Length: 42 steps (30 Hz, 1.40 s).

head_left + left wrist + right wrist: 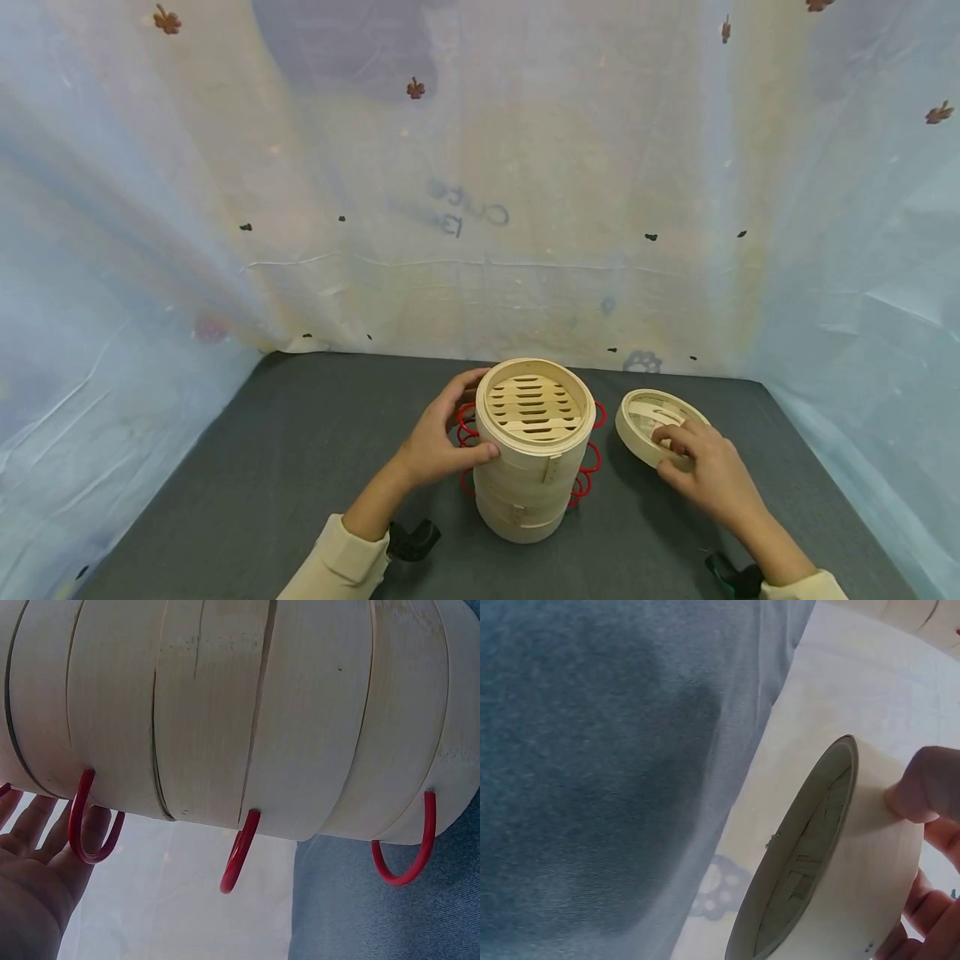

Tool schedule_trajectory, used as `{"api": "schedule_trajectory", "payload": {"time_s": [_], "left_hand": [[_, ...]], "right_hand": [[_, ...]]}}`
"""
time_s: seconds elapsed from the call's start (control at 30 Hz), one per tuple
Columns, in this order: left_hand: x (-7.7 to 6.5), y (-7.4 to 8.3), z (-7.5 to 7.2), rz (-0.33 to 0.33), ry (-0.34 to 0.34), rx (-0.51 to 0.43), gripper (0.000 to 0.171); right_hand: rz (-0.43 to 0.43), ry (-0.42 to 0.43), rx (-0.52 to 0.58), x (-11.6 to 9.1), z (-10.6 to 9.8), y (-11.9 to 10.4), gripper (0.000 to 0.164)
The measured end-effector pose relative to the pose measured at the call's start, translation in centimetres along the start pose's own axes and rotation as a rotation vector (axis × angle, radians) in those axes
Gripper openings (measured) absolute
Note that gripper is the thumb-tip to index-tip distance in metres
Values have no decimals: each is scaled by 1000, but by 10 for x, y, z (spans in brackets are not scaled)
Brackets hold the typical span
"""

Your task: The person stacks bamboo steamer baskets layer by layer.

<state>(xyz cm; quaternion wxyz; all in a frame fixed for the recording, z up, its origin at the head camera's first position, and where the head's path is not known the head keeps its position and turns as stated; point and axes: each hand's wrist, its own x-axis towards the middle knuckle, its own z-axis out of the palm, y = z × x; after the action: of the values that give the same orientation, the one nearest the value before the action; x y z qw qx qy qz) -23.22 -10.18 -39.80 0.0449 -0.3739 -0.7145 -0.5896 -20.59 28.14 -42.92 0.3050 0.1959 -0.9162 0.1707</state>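
A tall stack of round bamboo steamer baskets (522, 492) stands upright on the dark tabletop, its slatted top tier showing. Red rings (240, 859) stick out from its sides. My left hand (453, 437) holds the stack near the top, thumb on the front wall and fingers round the far left side. Right of the stack, my right hand (707, 467) grips a shallow bamboo steamer lid (632, 432) by its edge, thumb on the outer wall. The lid is tilted, and its hollow underside shows in the right wrist view.
The dark grey tabletop (315, 467) stretches out on both sides of the stack. A pale patterned sheet (480, 308) hangs behind the table's far edge and along both sides. Black straps (414, 542) sit at both wrists.
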Motion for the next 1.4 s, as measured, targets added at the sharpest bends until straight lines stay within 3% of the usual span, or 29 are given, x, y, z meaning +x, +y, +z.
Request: {"api": "schedule_trajectory", "payload": {"time_s": [0.47, 0.73, 1.4], "left_hand": [[0, 1, 1, -28, 4, -7, 80], [0, -3, 0, 5, -2, 0, 79], [0, -2, -1, 1, 2, 8, 81]], "right_hand": [[-18, 28, 0, 14, -8, -9, 31], [-43, 38, 13, 24, -15, -15, 30], [-62, 39, 20, 43, -26, -28, 28]]}}
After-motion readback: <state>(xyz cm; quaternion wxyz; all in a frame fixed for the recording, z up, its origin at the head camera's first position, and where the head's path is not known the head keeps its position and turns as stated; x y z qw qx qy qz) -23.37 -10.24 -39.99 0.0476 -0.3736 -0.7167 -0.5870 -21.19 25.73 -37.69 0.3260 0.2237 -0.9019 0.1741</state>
